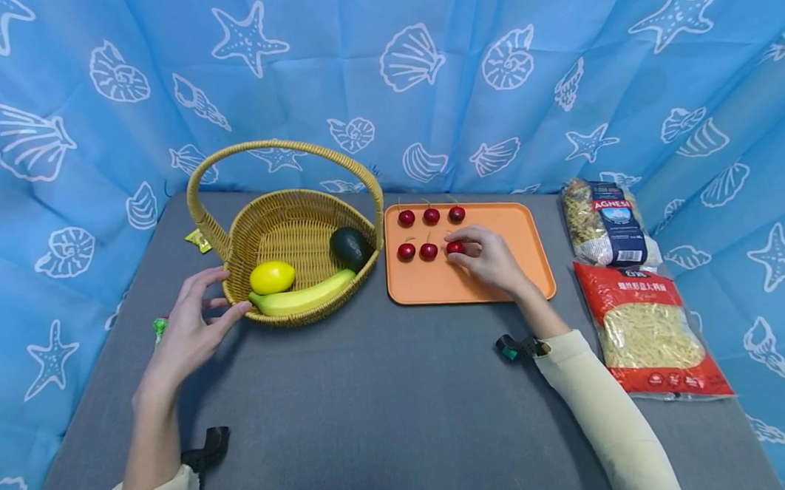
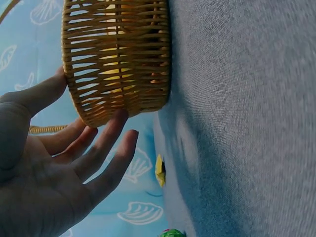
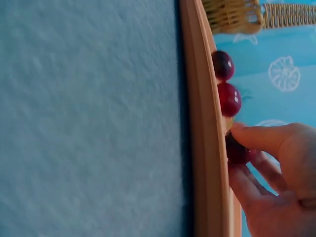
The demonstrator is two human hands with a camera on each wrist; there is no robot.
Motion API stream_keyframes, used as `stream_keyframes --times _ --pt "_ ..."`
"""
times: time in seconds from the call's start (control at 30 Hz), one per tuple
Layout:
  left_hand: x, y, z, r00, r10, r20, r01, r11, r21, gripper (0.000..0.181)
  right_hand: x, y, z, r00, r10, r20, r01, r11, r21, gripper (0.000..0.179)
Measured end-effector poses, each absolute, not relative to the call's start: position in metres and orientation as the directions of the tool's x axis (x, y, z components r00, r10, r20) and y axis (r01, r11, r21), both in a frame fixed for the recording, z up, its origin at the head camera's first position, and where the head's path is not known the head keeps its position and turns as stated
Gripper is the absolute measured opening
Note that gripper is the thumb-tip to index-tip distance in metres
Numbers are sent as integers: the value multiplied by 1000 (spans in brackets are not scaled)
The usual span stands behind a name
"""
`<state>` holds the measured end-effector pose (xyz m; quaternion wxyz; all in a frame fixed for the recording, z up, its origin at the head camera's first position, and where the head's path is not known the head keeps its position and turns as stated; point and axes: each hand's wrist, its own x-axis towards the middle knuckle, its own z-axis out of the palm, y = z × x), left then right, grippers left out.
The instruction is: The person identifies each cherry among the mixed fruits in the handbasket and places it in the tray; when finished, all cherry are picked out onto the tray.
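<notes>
My right hand (image 1: 493, 258) is over the orange tray (image 1: 461, 289), its thumb and fingers pinching a red cherry (image 1: 455, 247) at the right end of the front row. In the right wrist view that cherry (image 3: 237, 149) sits between thumb and fingertips, just behind the tray's rim. Several other cherries (image 1: 428, 251) with stems lie on the tray in two rows. My left hand (image 1: 190, 322) touches the left end of a wicker basket (image 1: 284, 206), thumb and fingers spread against its rim and side. Inside the basket are a lemon (image 1: 272, 277), a banana (image 1: 305, 297) and a dark green avocado (image 1: 350, 248).
Two pasta bags, one dark blue-labelled (image 1: 611, 222) and one red (image 1: 646, 328), lie right of the tray. A yellow wrapped piece (image 1: 199, 241) and a green one (image 1: 160, 328) are left of the basket. The basket's tall handle (image 1: 280, 143) arches up before a blue curtain (image 1: 357, 69).
</notes>
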<state>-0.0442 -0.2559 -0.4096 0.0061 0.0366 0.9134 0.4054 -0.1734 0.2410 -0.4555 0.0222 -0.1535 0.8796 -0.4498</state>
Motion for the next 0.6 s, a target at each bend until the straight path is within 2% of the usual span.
stream_keyframes --times 0.23,0.6 --pt "-44 -260 -407 -993 112 25 95 682 725 69 -178 252 -460 -971 -236 42 -171 560 -811 34" --pt "-44 -272 -397 -974 225 9 171 717 676 72 -175 256 -459 -968 -248 20 -156 544 -825 41"
